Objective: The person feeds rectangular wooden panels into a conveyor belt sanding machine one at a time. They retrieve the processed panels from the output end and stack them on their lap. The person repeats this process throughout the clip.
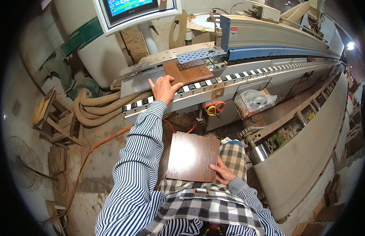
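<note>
My left hand (163, 89) reaches forward to the machine, fingers spread and fingertips at the near-left edge of a brown wood-grain panel (192, 76). That panel lies flat at the infeed, partly beneath a perforated blue guard plate (198, 55) and beside the black-and-white conveyor chain (204, 83). Above my lap, my right hand (223, 172) grips the right edge of a glossy dark brown wood-grain panel (193, 157). A second panel edge shows behind its top, so this looks like a small stack. The right thumb is on top; its other fingers are hidden underneath.
A control screen (129, 8) stands at the top left. Red-handled scissors (214, 108) hang under the rail, beside a wire basket (258, 99) holding a plastic bag. A wide return belt (304, 173) runs along the right. Hoses (96, 108) and a wooden stool (58, 120) are at left.
</note>
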A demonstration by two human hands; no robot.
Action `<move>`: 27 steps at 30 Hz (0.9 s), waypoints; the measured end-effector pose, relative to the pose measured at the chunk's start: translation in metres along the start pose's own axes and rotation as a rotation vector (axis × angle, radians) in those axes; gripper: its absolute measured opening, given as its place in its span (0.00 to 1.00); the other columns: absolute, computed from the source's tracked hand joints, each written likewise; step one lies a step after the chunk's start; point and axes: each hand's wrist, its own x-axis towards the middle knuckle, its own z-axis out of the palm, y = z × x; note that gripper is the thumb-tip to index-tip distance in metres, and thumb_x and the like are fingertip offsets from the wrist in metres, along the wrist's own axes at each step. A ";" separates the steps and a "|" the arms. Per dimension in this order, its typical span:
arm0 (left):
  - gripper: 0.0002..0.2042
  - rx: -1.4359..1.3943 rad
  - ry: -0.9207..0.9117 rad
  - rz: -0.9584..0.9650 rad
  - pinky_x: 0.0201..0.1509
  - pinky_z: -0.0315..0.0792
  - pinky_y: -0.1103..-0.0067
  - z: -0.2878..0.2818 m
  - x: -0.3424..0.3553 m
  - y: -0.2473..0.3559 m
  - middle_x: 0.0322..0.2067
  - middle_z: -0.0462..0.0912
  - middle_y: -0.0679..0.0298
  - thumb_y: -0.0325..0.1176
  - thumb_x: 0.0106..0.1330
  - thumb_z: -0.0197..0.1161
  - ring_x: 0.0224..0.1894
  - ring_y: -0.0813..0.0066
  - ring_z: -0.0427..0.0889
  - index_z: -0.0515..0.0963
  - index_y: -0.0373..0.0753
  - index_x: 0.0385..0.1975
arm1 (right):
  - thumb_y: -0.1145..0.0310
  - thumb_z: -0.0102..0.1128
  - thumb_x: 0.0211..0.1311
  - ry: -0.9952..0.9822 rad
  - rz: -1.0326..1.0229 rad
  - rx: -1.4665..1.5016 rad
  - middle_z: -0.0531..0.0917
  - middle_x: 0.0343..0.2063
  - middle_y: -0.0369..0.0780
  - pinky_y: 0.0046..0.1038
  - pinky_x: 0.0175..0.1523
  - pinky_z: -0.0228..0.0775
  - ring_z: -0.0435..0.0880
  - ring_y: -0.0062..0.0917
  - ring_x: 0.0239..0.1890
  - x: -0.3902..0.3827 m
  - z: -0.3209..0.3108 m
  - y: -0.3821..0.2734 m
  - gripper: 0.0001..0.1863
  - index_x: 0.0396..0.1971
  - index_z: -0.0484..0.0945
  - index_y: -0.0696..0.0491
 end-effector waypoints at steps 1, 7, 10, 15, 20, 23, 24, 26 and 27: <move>0.23 0.008 -0.006 0.016 0.68 0.36 0.47 0.005 0.003 0.007 0.37 0.81 0.62 0.56 0.54 0.63 0.48 0.67 0.76 0.78 0.41 0.36 | 0.67 0.59 0.62 -0.007 0.002 0.008 0.41 0.69 0.45 0.37 0.69 0.55 0.51 0.32 0.69 0.000 0.000 0.000 0.54 0.67 0.19 0.46; 0.20 -0.048 0.004 0.159 0.67 0.44 0.49 0.046 0.022 0.048 0.39 0.82 0.62 0.51 0.58 0.62 0.47 0.64 0.78 0.77 0.41 0.40 | 0.65 0.59 0.63 0.001 -0.027 -0.025 0.41 0.69 0.44 0.36 0.66 0.61 0.55 0.32 0.68 0.006 -0.012 0.007 0.52 0.68 0.22 0.46; 0.17 -0.046 -0.027 0.250 0.67 0.45 0.50 0.072 0.031 0.065 0.44 0.79 0.60 0.45 0.63 0.58 0.51 0.62 0.75 0.74 0.42 0.46 | 0.63 0.56 0.64 -0.009 -0.022 -0.006 0.43 0.69 0.44 0.38 0.64 0.64 0.56 0.32 0.67 -0.001 -0.005 0.000 0.48 0.69 0.26 0.45; 0.15 -0.269 -0.068 0.266 0.68 0.46 0.53 0.076 0.028 0.077 0.51 0.75 0.56 0.38 0.67 0.52 0.60 0.59 0.68 0.71 0.44 0.51 | 0.62 0.46 0.69 -0.115 -0.051 0.108 0.48 0.68 0.44 0.43 0.61 0.68 0.61 0.33 0.65 -0.007 -0.001 -0.007 0.39 0.69 0.31 0.43; 0.13 -0.514 0.088 0.368 0.66 0.53 0.60 0.047 -0.032 0.065 0.50 0.77 0.55 0.33 0.65 0.54 0.60 0.55 0.68 0.74 0.42 0.48 | 0.62 0.41 0.70 -0.184 -0.092 0.212 0.53 0.67 0.45 0.41 0.58 0.72 0.65 0.34 0.63 -0.003 -0.014 0.001 0.35 0.70 0.35 0.44; 0.13 -0.615 0.031 0.240 0.57 0.66 0.69 0.010 -0.106 0.027 0.46 0.78 0.56 0.33 0.65 0.55 0.51 0.57 0.74 0.75 0.39 0.47 | 0.64 0.41 0.70 -0.171 -0.093 0.193 0.54 0.66 0.45 0.41 0.58 0.72 0.65 0.34 0.63 -0.004 -0.012 0.002 0.34 0.70 0.36 0.45; 0.14 -0.617 -0.006 0.129 0.54 0.69 0.72 0.002 -0.135 0.009 0.46 0.78 0.55 0.33 0.65 0.55 0.50 0.59 0.76 0.74 0.37 0.49 | 0.64 0.41 0.70 -0.160 -0.091 0.187 0.54 0.66 0.45 0.41 0.58 0.72 0.66 0.33 0.63 -0.003 -0.010 0.003 0.34 0.70 0.36 0.45; 0.17 -0.753 -0.127 -0.078 0.53 0.70 0.75 0.000 -0.194 -0.031 0.47 0.78 0.56 0.35 0.66 0.56 0.49 0.67 0.77 0.72 0.35 0.52 | 0.65 0.44 0.70 -0.127 -0.082 0.195 0.56 0.65 0.45 0.40 0.57 0.73 0.67 0.32 0.62 -0.004 -0.004 0.000 0.35 0.69 0.36 0.46; 0.18 -0.782 -0.204 -0.182 0.54 0.70 0.74 -0.006 -0.224 -0.045 0.49 0.78 0.56 0.36 0.67 0.55 0.50 0.69 0.76 0.71 0.34 0.53 | 0.65 0.45 0.69 -0.103 -0.073 0.165 0.56 0.65 0.45 0.40 0.57 0.74 0.67 0.32 0.62 -0.005 -0.001 -0.002 0.35 0.69 0.37 0.47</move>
